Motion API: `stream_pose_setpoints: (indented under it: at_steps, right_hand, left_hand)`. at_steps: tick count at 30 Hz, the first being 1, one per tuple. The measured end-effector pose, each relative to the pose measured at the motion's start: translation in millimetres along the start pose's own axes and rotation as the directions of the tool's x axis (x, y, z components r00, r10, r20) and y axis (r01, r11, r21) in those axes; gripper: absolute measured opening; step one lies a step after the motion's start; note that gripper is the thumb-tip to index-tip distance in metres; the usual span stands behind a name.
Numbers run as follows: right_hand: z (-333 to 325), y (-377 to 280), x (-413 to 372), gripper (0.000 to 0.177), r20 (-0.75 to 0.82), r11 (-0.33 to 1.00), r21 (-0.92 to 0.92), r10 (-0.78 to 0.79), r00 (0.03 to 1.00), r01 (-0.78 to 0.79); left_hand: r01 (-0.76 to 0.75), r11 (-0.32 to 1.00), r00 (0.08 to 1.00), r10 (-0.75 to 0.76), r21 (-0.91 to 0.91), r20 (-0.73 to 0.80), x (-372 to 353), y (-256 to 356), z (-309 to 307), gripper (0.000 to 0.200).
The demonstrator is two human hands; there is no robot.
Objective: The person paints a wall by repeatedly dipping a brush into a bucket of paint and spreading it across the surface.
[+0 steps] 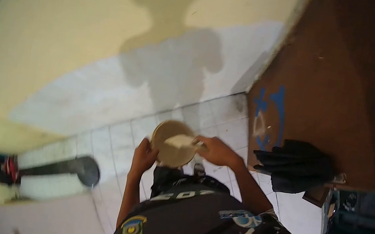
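A round beige bowl-like container (172,158) is held out in front of my body, its open top facing me. My left hand (145,155) is closed on the container's left rim, thumb towards the inside. My right hand (215,151) is closed around the handle of a tool with a wide, pale, flat end (179,140), which lies over the container's opening. Whether this tool is a brush or a scraper is too blurred to tell. What the container holds cannot be made out.
Ahead stands a yellow and white wall (79,84) with my shadow on it. A brown panel (330,91) rises on the right, with dark cloth (293,167) hanging there. A long dark object (86,170) lies on the tiled floor (114,154) at left. Shelving (352,229) stands at lower right.
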State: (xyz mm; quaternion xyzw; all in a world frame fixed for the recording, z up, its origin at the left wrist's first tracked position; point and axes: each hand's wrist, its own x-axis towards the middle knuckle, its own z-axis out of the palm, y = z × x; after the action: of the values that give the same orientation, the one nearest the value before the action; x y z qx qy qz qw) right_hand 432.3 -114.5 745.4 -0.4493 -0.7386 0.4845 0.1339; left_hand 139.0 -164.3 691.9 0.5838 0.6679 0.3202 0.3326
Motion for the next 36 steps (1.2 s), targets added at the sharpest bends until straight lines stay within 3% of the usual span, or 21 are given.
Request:
stream_pose_setpoints:
  at_steps: [1,2,4,7,10,11,17,23,27,29,36]
  right_hand:
    - [-1.9,-2.7,-2.2,0.033,0.023,0.998,-0.058,0.021,1.0,-0.019]
    - [-12.6,-26.7,-7.1,0.031,0.104,0.987,-0.082,0.144,0.984,-0.135]
    - [-6.4,-18.6,-6.6,0.031,0.001,0.943,-0.331,0.009,1.0,-0.008]
    - [-7.7,-18.5,-1.8,0.03,0.022,0.886,-0.458,-0.076,0.997,0.077]
    - [-5.4,-26.4,10.8,0.03,0.115,0.803,-0.591,-0.015,0.993,0.081]
    - [1.4,-15.6,13.9,0.029,0.098,0.786,-0.605,-0.083,0.992,0.126]
    - [22.7,11.8,37.5,0.031,0.139,0.692,-0.712,-0.03,0.99,0.121]
    - [25.6,2.6,39.3,0.04,0.0,0.782,-0.621,-0.065,0.998,0.051]
    - [30.4,14.2,43.1,0.037,-0.003,0.784,-0.609,-0.156,0.988,0.122]
    - [28.5,15.0,44.8,0.046,0.1,0.753,-0.65,-0.044,0.994,0.099]
    - [27.9,15.7,45.3,0.039,0.071,0.714,-0.689,-0.101,0.992,0.122]
  left_hand:
    - [0.016,0.997,1.0,-0.018,0.078,0.022,-1.0,6.2,-1.2,0.029]
    - [0.029,0.988,0.998,-0.036,0.148,0.045,0.0,10.9,-1.2,0.03]
    - [0.045,0.997,0.995,-0.05,0.061,0.09,-1.6,32.1,-3.5,0.028]
    - [0.082,0.995,0.988,-0.088,0.049,0.127,-0.9,54.9,-0.3,0.028]
    - [0.063,0.998,0.99,-0.06,-0.025,0.126,-1.4,74.7,1.6,0.026]
    - [0.071,0.997,0.989,-0.067,-0.026,0.128,-2.1,81.5,1.8,0.026]
    - [0.064,0.996,0.986,-0.054,-0.06,0.157,1.6,95.1,7.6,0.024]
    - [0.032,0.999,0.988,-0.025,-0.042,0.152,2.3,104.1,11.6,0.024]
    - [0.002,1.0,0.988,0.001,-0.02,0.152,4.4,107.1,11.5,0.024]
    - [0.002,1.0,0.988,-0.001,-0.003,0.154,6.2,106.3,10.5,0.024]
    - [-0.041,0.999,0.982,0.04,0.001,0.183,15.4,107.5,12.4,0.023]
